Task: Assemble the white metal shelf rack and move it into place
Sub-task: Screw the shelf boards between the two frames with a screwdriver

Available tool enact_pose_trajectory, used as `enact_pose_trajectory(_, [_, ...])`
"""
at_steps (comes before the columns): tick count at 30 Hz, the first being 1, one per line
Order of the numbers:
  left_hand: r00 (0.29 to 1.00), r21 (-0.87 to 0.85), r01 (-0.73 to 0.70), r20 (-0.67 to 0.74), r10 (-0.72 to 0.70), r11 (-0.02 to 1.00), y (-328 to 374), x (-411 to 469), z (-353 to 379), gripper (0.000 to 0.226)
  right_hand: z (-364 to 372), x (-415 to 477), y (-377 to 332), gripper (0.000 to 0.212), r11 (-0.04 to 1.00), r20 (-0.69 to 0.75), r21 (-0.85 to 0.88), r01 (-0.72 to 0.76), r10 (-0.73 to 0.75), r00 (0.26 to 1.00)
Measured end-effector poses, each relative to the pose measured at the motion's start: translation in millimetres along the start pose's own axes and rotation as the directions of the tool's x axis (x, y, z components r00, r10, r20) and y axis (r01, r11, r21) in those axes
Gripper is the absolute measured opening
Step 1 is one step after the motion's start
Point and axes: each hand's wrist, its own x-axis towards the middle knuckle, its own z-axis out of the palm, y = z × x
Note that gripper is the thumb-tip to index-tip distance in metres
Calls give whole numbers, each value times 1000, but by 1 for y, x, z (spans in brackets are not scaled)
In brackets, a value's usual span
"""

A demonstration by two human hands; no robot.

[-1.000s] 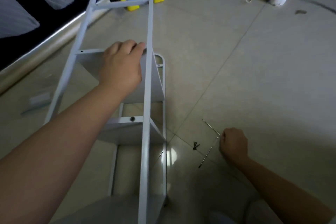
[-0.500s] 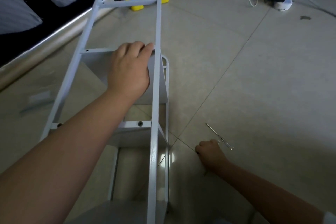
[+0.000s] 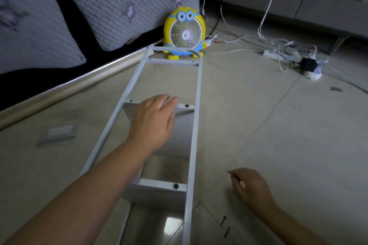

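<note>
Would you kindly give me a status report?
Left hand flat on rack shelf. Right hand pinches a dark screw. Two loose screws on floor.

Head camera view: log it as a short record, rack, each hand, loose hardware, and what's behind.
rack: white, lying on the tile floor, partly assembled
left hand: fingers straight, resting on the far shelf panel
right hand: pinching a thin dark piece
loose screws: two, on floor near right forearm
fan: yellow, beyond rack's far end
</note>
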Motion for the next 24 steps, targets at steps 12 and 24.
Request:
enact_pose_trajectory(12, [844, -89, 535, 18, -535, 840, -75, -30, -32, 25, -59, 193, -155, 22, 916, -280, 275, 292, -214, 936])
enact_pose_trajectory(24, [853, -189, 514, 7, -522, 837, -78, -42, -25, 32, -18, 240, -196, 22, 923, 223, -93, 374, -347, 911])
